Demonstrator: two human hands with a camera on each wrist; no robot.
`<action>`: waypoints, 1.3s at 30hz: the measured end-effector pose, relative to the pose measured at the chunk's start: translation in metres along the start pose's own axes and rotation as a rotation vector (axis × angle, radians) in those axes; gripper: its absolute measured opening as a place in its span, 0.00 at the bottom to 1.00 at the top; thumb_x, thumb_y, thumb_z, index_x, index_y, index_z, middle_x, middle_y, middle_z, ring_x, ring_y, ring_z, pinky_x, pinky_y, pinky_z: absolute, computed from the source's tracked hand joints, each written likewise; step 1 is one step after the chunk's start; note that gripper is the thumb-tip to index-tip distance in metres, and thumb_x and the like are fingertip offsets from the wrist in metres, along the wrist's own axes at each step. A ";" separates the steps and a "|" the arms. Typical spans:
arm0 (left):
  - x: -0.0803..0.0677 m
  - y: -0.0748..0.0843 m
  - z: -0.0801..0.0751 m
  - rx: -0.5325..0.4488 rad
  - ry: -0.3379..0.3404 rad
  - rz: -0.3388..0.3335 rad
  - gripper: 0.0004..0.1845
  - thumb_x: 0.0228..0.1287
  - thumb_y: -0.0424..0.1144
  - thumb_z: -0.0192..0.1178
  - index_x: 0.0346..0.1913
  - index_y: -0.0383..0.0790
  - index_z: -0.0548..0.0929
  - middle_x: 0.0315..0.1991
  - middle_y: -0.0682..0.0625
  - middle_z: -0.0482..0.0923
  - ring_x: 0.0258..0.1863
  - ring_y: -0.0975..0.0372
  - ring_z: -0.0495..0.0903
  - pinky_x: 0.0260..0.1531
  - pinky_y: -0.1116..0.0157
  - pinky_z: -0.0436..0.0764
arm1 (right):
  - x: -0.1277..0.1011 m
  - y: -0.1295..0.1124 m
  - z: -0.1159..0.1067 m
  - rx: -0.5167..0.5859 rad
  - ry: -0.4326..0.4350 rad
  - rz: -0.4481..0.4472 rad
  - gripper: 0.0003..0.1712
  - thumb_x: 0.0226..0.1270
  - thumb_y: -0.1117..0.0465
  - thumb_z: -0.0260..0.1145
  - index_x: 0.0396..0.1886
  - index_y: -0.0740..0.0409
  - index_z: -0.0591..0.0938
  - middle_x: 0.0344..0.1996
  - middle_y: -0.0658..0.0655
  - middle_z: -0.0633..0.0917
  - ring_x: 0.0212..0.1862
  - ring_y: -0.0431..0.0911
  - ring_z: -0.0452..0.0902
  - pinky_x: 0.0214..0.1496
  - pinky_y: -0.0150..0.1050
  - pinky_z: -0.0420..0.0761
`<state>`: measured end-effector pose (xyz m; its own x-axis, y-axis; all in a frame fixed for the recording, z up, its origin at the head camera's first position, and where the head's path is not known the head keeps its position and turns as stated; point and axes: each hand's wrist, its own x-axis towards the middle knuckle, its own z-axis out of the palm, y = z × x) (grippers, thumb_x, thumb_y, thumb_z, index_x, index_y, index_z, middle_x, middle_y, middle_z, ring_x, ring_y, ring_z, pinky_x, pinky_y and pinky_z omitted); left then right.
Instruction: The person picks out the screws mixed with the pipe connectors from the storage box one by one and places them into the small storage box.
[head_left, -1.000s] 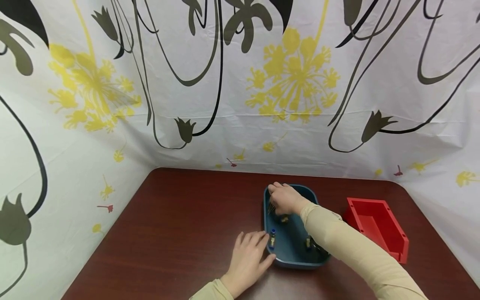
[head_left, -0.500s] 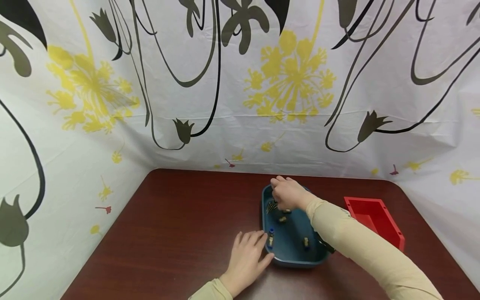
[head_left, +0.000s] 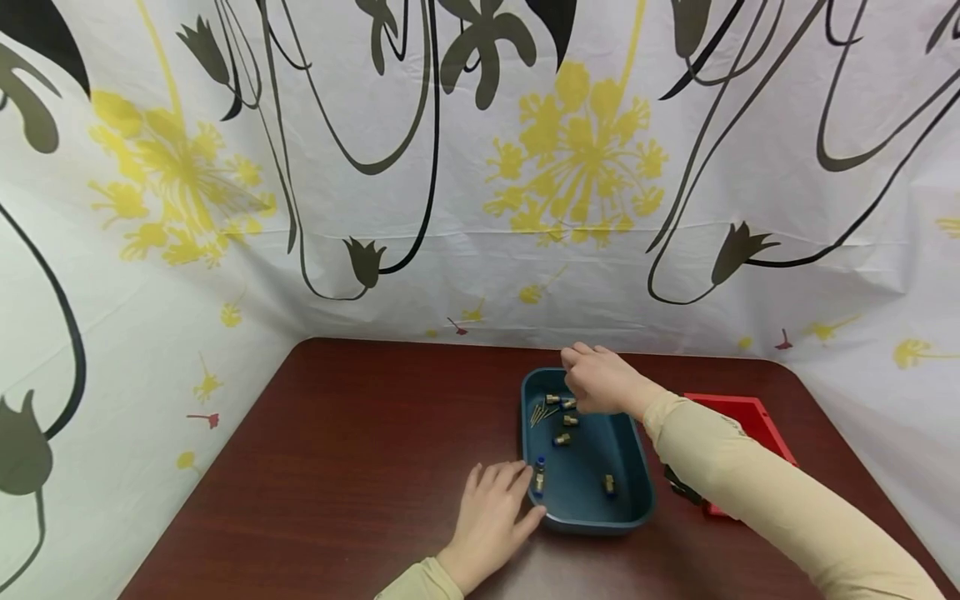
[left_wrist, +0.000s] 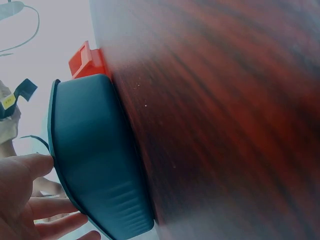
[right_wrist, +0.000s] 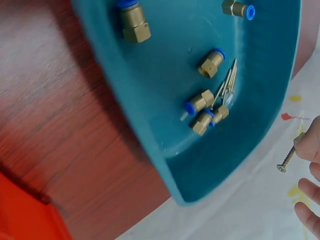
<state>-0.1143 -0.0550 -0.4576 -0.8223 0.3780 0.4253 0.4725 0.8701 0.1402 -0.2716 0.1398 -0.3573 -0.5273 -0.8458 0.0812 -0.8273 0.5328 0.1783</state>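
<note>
My right hand (head_left: 606, 381), above the far right part of the teal tray (head_left: 585, 467), pinches a screw (right_wrist: 287, 160) between thumb and finger. Its cross-slotted head points away from the fingertips in the right wrist view. My left hand (head_left: 489, 521) rests with spread, relaxed fingers at the tray's near left rim; the left wrist view shows the thumb (left_wrist: 35, 164) right at that rim. Inside the tray lie several brass fittings with blue collars (right_wrist: 134, 24). A small bunch of screws (right_wrist: 231, 80) lies among the fittings at the far end.
Right of the tray stands a red bin (head_left: 738, 407), partly hidden behind my right sleeve (head_left: 757, 467). The brown table (head_left: 360, 450) ends at the back against a white patterned cloth (head_left: 465, 200).
My right hand has lifted from the tray's far left part and moved right, now with a screw in its fingers. More fittings and the screw bunch are uncovered. My left hand has stayed put.
</note>
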 end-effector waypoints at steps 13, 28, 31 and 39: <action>-0.001 0.000 0.000 -0.008 0.020 -0.003 0.24 0.52 0.55 0.59 0.48 0.42 0.79 0.46 0.51 0.74 0.44 0.57 0.72 0.44 0.47 0.67 | -0.042 0.018 -0.010 0.038 0.027 0.053 0.21 0.40 0.62 0.69 0.06 0.43 0.65 0.25 0.47 0.64 0.30 0.43 0.56 0.26 0.37 0.56; 0.000 0.000 0.001 -0.001 0.011 0.000 0.24 0.52 0.55 0.59 0.48 0.42 0.79 0.47 0.51 0.73 0.44 0.57 0.72 0.44 0.47 0.66 | -0.088 0.042 -0.011 0.072 0.094 0.168 0.20 0.35 0.63 0.71 0.07 0.42 0.67 0.24 0.46 0.64 0.31 0.43 0.60 0.27 0.36 0.61; -0.001 0.000 0.000 -0.004 0.014 0.002 0.24 0.52 0.55 0.59 0.48 0.42 0.79 0.46 0.51 0.74 0.44 0.57 0.72 0.44 0.47 0.67 | -0.094 0.045 -0.011 0.074 0.081 0.187 0.20 0.35 0.61 0.72 0.08 0.42 0.67 0.25 0.46 0.65 0.32 0.43 0.60 0.27 0.36 0.62; 0.000 0.000 0.001 -0.006 0.012 0.003 0.25 0.52 0.55 0.59 0.48 0.42 0.79 0.46 0.50 0.73 0.44 0.57 0.72 0.44 0.47 0.67 | -0.110 0.053 -0.012 0.072 0.068 0.232 0.17 0.36 0.61 0.71 0.09 0.41 0.70 0.26 0.47 0.66 0.34 0.44 0.62 0.27 0.37 0.62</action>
<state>-0.1142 -0.0548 -0.4584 -0.8167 0.3771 0.4368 0.4773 0.8668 0.1441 -0.2551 0.2603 -0.3448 -0.6924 -0.6991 0.1782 -0.6985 0.7114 0.0767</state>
